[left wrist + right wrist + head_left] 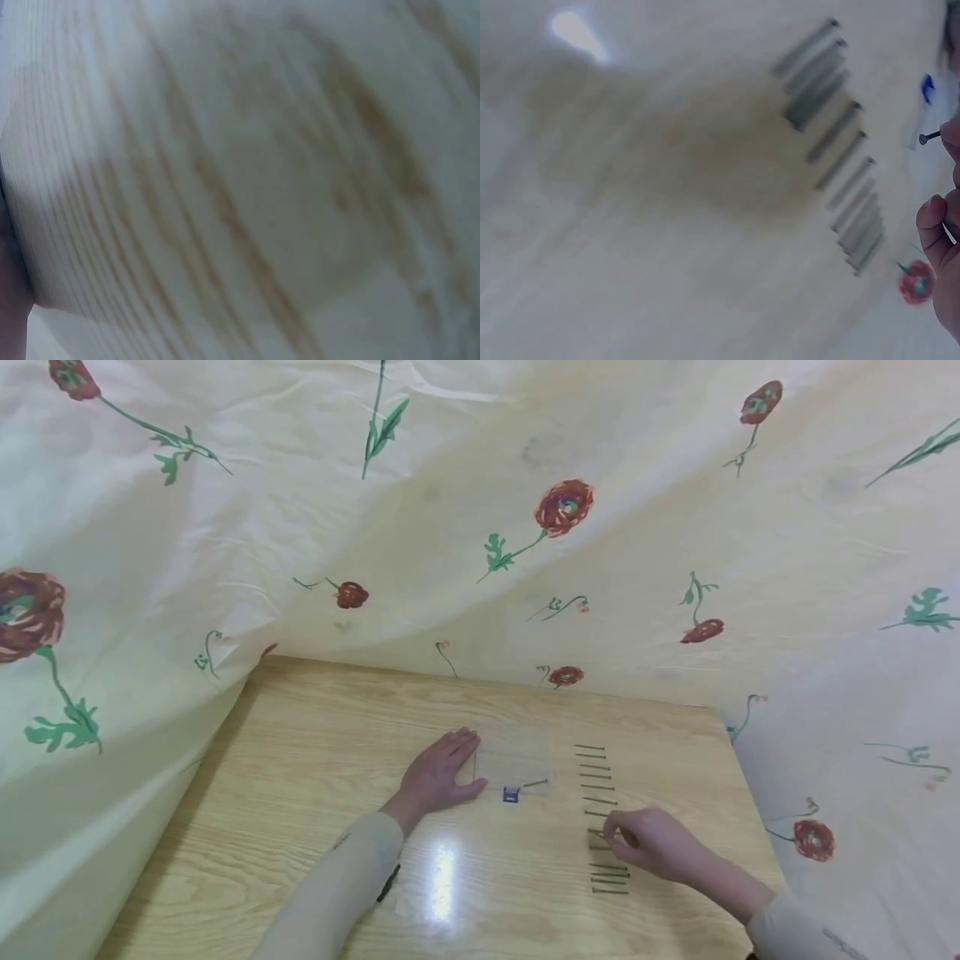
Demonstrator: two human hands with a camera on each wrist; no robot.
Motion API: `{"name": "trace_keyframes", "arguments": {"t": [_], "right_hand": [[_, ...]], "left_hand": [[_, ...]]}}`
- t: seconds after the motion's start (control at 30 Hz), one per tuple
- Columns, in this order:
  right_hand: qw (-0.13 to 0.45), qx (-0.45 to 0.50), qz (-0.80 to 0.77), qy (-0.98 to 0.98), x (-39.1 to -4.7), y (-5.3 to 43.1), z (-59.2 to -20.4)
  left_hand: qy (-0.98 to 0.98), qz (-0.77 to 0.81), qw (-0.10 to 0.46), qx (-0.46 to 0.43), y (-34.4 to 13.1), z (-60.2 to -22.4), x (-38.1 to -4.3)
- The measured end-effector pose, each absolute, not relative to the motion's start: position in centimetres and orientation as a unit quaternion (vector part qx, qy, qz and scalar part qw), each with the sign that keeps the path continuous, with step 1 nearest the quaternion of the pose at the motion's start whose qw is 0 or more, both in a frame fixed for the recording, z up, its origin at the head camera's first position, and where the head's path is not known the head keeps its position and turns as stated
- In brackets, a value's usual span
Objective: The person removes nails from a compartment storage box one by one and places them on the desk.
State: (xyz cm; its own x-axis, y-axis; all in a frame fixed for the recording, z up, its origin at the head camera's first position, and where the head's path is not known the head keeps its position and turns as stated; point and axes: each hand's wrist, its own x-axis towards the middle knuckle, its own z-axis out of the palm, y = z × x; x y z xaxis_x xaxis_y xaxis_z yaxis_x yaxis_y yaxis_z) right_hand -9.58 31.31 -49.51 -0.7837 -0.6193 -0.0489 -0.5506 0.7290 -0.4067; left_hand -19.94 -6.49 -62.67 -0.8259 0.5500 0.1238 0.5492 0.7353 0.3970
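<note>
My left hand (442, 774) rests flat on the table with its fingers spread, at the left edge of a clear, see-through panel or box (513, 756). Only a sliver of that hand shows at the left side of the left wrist view. By the panel's front edge are a small blue-and-white piece (511, 795) and a single nail (536, 782). My right hand (660, 843) is over the column of nails (597, 787), thumb and fingers closed together. It pinches a nail (930, 138), whose head sticks out past the fingertips in the right wrist view.
Several dark nails (840, 161) lie roughly parallel in a column on the wood-grain table (300, 727). A pale cloth (420, 527) with red flowers hangs around the table's back and sides. A dark object (388, 883) shows beside the left sleeve.
</note>
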Motion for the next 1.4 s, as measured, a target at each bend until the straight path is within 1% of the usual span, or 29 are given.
{"name": "trace_keyframes", "arguments": {"t": [0.13, 0.33, 0.53, 0.67, 1.03, 1.4], "right_hand": [[0.105, -0.337, -0.193, 0.916, -8.0, 31.8, -50.6], [0.096, -0.377, -0.193, 0.901, -6.4, 31.9, -52.1], [0.108, -0.388, -0.189, 0.896, -5.0, 32.3, -53.5], [0.105, -0.398, -0.177, 0.894, -4.2, 32.4, -54.2], [0.064, -0.422, -0.145, 0.893, -3.4, 32.9, -55.4], [0.062, -0.406, -0.125, 0.903, -3.4, 33.2, -55.5]], "left_hand": [[0.930, 0.220, -0.002, 0.294, -6.5, -62.7, -19.8], [0.930, 0.217, -0.009, 0.297, -6.5, -62.8, -19.6], [0.929, 0.213, -0.024, 0.301, -6.4, -63.0, -19.5], [0.930, 0.211, -0.022, 0.299, -6.4, -63.0, -19.5], [0.926, 0.226, -0.023, 0.303, -6.5, -63.0, -19.2], [0.927, 0.219, -0.025, 0.302, -6.3, -62.8, -19.1]]}}
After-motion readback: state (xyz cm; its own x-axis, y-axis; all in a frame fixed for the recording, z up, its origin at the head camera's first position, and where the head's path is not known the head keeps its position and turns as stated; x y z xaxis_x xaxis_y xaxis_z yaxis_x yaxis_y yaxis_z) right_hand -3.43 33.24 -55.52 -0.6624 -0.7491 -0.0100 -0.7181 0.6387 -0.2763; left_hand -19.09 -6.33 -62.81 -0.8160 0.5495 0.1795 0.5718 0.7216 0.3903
